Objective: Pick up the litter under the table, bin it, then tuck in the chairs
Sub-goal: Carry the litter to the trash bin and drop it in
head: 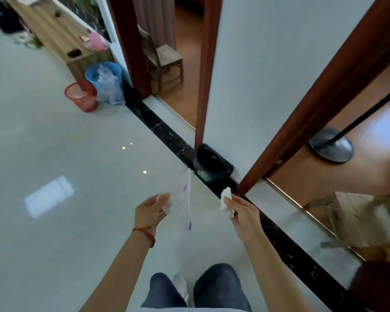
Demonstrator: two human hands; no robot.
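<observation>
My left hand holds a clear plastic wrapper with pink marks; it hangs upright from my fingers. My right hand is closed on a crumpled white tissue. Both hands are stretched forward over the pale floor. A small bin lined with a black bag stands against the wall just ahead, beyond both hands, between two brown door frames. The table and its chairs are out of sight.
A red mesh basket and a blue bin with a clear bag stand far left by a wooden desk. A wooden chair sits in the doorway. A metal stand base lies right; my legs are below.
</observation>
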